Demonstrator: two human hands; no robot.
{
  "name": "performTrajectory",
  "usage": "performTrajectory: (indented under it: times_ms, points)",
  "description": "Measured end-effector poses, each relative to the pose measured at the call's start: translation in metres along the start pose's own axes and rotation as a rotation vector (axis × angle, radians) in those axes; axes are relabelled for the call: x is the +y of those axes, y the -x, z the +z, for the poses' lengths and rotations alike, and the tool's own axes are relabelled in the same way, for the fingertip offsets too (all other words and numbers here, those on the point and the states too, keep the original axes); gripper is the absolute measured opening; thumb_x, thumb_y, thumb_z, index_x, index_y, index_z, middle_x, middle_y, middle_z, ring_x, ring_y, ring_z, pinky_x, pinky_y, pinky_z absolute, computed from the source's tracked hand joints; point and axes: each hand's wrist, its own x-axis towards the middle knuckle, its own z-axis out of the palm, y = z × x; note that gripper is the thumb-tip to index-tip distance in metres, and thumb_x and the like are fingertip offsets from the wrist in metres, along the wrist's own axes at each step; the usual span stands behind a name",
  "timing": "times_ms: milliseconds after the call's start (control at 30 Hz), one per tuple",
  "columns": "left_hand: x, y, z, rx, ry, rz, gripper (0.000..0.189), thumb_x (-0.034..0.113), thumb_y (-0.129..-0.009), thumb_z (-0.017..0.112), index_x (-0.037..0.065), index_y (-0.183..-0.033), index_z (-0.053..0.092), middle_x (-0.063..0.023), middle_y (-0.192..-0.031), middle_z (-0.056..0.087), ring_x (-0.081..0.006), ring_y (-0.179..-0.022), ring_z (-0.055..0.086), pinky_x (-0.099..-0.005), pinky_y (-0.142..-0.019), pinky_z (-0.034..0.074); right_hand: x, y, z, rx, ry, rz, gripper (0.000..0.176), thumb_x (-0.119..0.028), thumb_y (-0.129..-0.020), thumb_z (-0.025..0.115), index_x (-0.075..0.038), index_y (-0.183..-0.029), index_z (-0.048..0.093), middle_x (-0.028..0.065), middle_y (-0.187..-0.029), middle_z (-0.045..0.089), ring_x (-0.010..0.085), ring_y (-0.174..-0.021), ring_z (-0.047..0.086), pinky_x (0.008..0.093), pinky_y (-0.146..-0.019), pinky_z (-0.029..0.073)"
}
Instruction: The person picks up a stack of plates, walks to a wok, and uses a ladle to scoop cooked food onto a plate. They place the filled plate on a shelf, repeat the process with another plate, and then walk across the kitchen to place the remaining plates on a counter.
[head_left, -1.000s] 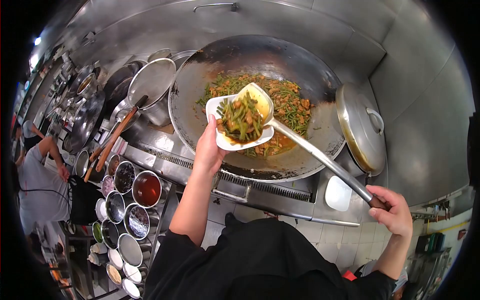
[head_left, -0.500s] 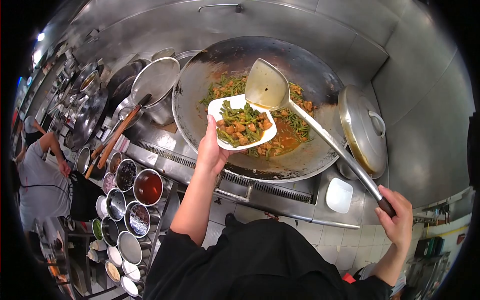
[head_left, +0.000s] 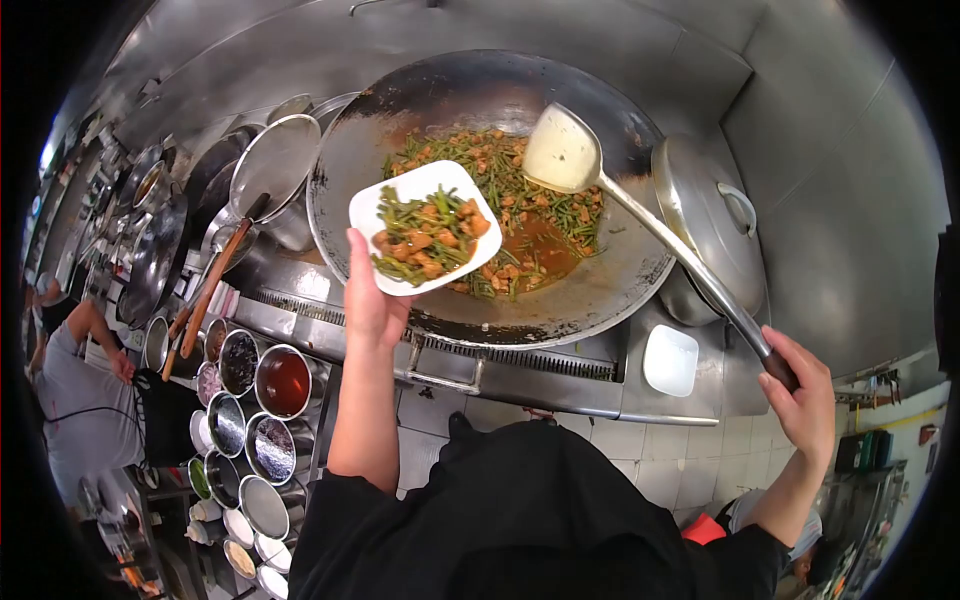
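My left hand (head_left: 375,300) grips a white square bowl (head_left: 372,208) by its near left side. Green beans and browned meat chunks (head_left: 425,240) fill the bowl, which is held over the left part of a large wok (head_left: 620,270). My right hand (head_left: 803,395) is wrapped round the dark end of a long-handled wok spatula (head_left: 690,262). Its broad blade is raised over the wok, apart from the bowl. Below lie more beans and meat (head_left: 560,215) with reddish-brown sauce (head_left: 535,250).
A metal lid (head_left: 700,215) leans at the wok's right. Another white bowl (head_left: 671,360) sits on the counter. At left are a strainer (head_left: 275,165), wooden-handled tools (head_left: 215,285), and several metal containers, one with red liquid (head_left: 284,382). A person in a grey shirt (head_left: 85,385) stands far left.
My left hand has carried the filled bowl left, away from the spatula blade. The blade has shifted slightly right, separating from the bowl's rim. The whole view has also shifted.
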Motion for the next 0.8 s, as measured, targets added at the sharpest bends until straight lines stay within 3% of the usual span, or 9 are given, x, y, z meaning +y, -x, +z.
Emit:
performTrajectory:
  times_ms: [133, 200, 233, 300, 400, 500, 600, 667, 800]
  points:
    - [0.009, 0.002, -0.01, 0.025, 0.004, 0.039, 0.068, 0.057, -0.102, 0.036, 0.004, -0.145, 0.037, -0.0143, -0.139, 0.052, -0.0287, -0.122, 0.058, -0.0446, -0.096, 0.055, 0.003, -0.017, 0.018, -0.067, 0.098, 0.039, 0.049, -0.003, -0.075, 0.068, -0.006, -0.124, 0.064, 0.018, -0.106, 0.069, 0.0339, -0.092, 0.067, 0.0378, -0.081, 0.053]
    - [0.009, 0.001, -0.014, 0.069, -0.029, 0.099, 0.071, 0.061, -0.102, 0.029, 0.005, -0.146, 0.035, -0.0182, -0.138, 0.053, -0.036, -0.115, 0.062, -0.051, -0.081, 0.06, 0.005, -0.026, 0.024, -0.115, 0.139, 0.058, 0.047, -0.003, -0.076, 0.068, -0.007, -0.123, 0.064, 0.0174, -0.104, 0.069, 0.0338, -0.091, 0.067, 0.039, -0.079, 0.053]
    - [0.01, 0.002, -0.016, 0.069, -0.029, 0.096, 0.071, 0.061, -0.102, 0.029, 0.005, -0.146, 0.035, -0.0182, -0.138, 0.053, -0.036, -0.115, 0.062, -0.051, -0.081, 0.06, 0.005, -0.031, 0.027, -0.162, 0.207, 0.05, 0.045, -0.004, -0.076, 0.068, -0.007, -0.121, 0.065, 0.0166, -0.103, 0.07, 0.0338, -0.09, 0.067, 0.0402, -0.078, 0.053]
    - [0.013, 0.007, -0.02, 0.009, 0.016, 0.076, 0.067, 0.056, -0.102, 0.037, 0.006, -0.147, 0.034, -0.014, -0.144, 0.047, -0.0295, -0.126, 0.054, -0.0454, -0.099, 0.052, 0.002, -0.04, 0.031, -0.212, 0.273, 0.044, 0.043, -0.005, -0.077, 0.067, -0.007, -0.12, 0.065, 0.0158, -0.101, 0.07, 0.0337, -0.088, 0.067, 0.0413, -0.076, 0.052]
    - [0.014, 0.012, -0.025, 0.008, 0.029, 0.078, 0.066, 0.055, -0.103, 0.037, 0.007, -0.148, 0.033, -0.0132, -0.143, 0.048, -0.0293, -0.126, 0.054, -0.045, -0.1, 0.052, 0.001, -0.054, 0.037, -0.285, 0.352, 0.004, 0.042, -0.007, -0.078, 0.066, -0.007, -0.12, 0.065, 0.0156, -0.098, 0.07, 0.0343, -0.086, 0.066, 0.0416, -0.076, 0.052]
    - [0.015, 0.015, -0.029, 0.016, 0.04, 0.08, 0.065, 0.054, -0.103, 0.037, 0.007, -0.147, 0.034, -0.0127, -0.143, 0.049, -0.0289, -0.126, 0.055, -0.0445, -0.099, 0.052, 0.01, -0.068, 0.052, -0.348, 0.258, -0.024, 0.041, -0.009, -0.081, 0.066, -0.007, -0.122, 0.064, 0.0155, -0.099, 0.071, 0.0335, -0.087, 0.068, 0.04, -0.077, 0.052]
    - [0.016, 0.017, -0.031, 0.04, 0.05, 0.08, 0.064, 0.054, -0.103, 0.038, 0.007, -0.146, 0.035, -0.0123, -0.142, 0.049, -0.0287, -0.125, 0.055, -0.044, -0.098, 0.053, 0.019, -0.078, 0.074, -0.442, 0.004, 0.125, 0.041, -0.012, -0.084, 0.065, -0.005, -0.125, 0.061, 0.0127, -0.097, 0.072, 0.0293, -0.086, 0.069, 0.0382, -0.078, 0.051]
    - [0.018, 0.018, -0.033, 0.05, 0.044, 0.082, 0.064, 0.054, -0.103, 0.038, 0.007, -0.146, 0.035, -0.0122, -0.142, 0.049, -0.0287, -0.125, 0.056, -0.0438, -0.098, 0.053, 0.018, -0.082, 0.086, -0.529, -0.155, 0.271, 0.042, -0.014, -0.086, 0.066, -0.004, -0.127, 0.059, 0.0075, -0.087, 0.071, 0.0195, -0.073, 0.066, 0.0341, -0.068, 0.051]
    - [0.022, 0.023, -0.027, 0.097, 0.029, 0.082, 0.064, 0.053, -0.103, 0.038, 0.006, -0.146, 0.036, -0.0121, -0.142, 0.049, -0.0281, -0.124, 0.057, -0.0434, -0.098, 0.053, 0.023, -0.083, 0.086, -0.587, -0.368, 0.443, 0.043, -0.011, -0.087, 0.066, -0.003, -0.128, 0.058, 0.003, -0.076, 0.065, 0.0111, -0.058, 0.056, 0.0285, -0.054, 0.045]
